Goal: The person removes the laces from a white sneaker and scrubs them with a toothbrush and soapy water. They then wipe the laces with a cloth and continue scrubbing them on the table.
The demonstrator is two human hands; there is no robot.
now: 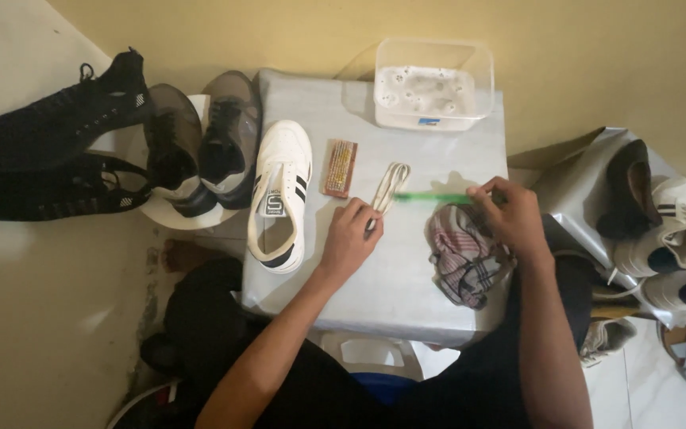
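Observation:
My left hand [349, 238] pins the near end of a folded white shoelace [391, 184] to the grey table [375, 294]. My right hand [511, 213] grips a green toothbrush [432, 197] whose head reaches toward the lace. A white sneaker with black stripes [281, 191] lies without laces at the table's left side. Between the sneaker and the lace lies a small brown rectangular pad [341, 168]. A crumpled plaid cloth [462, 256] sits under my right wrist.
A clear plastic tub of soapy water [432, 86] stands at the table's far edge. Black and grey shoes [121, 135] are piled to the left, partly on a white stool. More shoes [660, 230] lie on a grey sheet at the right.

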